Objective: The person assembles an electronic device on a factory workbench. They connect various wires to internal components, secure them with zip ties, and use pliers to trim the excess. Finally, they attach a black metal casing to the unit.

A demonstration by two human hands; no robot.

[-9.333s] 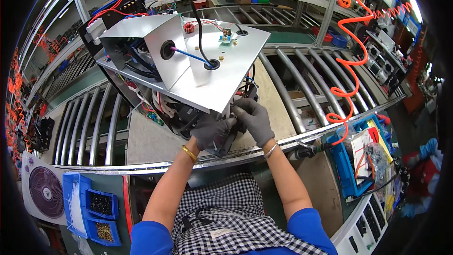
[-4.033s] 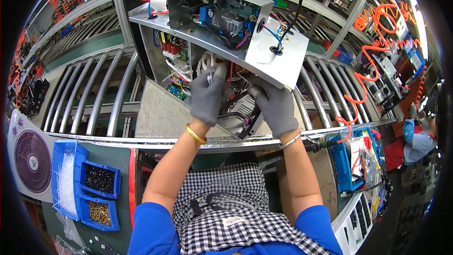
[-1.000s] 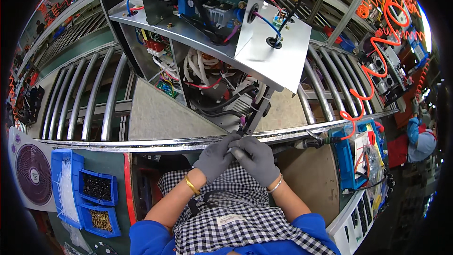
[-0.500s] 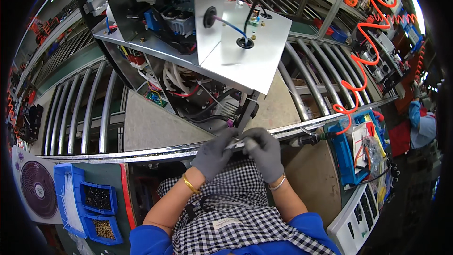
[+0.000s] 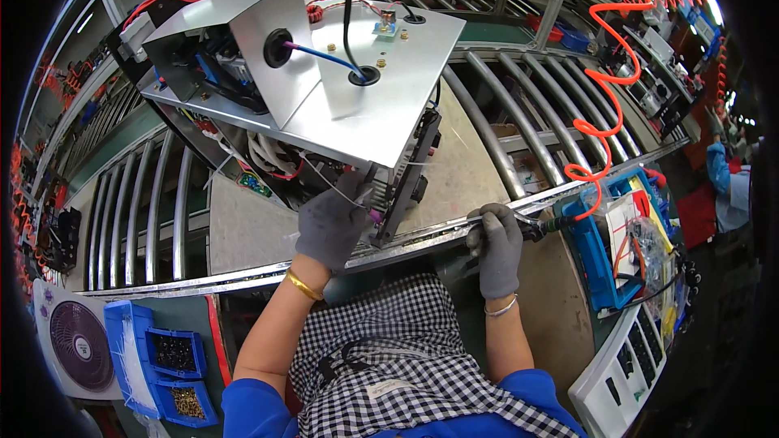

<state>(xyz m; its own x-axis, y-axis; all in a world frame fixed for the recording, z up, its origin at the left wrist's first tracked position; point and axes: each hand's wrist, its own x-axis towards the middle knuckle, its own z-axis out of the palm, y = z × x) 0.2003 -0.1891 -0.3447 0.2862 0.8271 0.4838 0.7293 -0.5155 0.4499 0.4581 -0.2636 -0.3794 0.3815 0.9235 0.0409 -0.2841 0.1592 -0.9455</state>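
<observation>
Machine (image 5: pixel 365 118) stands beside left hand (image 5: pixel 331 229), black tool (image 5: pixel 533 230) beside right hand (image 5: pixel 497 250).

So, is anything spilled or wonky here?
I see nothing spilled. The metal unit sits askew, one corner pointing toward the front rail instead of lining up. Crumpled clear plastic looks messy by the blue bin at right.

Factory assy. line, judging by the silver metal roller conveyor (image 5: pixel 485 131) L & R of ctr., coiled orange hose (image 5: pixel 608 79) upper R, rectangular blue plastic bins (image 5: pixel 193 420) w/ small black parts (image 5: pixel 174 353) & brass-coloured parts (image 5: pixel 187 400) lower L, open wired silver sheet-metal unit (image 5: pixel 381 126) upper ctr., & blue-sleeved co-worker (image 5: pixel 734 195) far R.
</observation>
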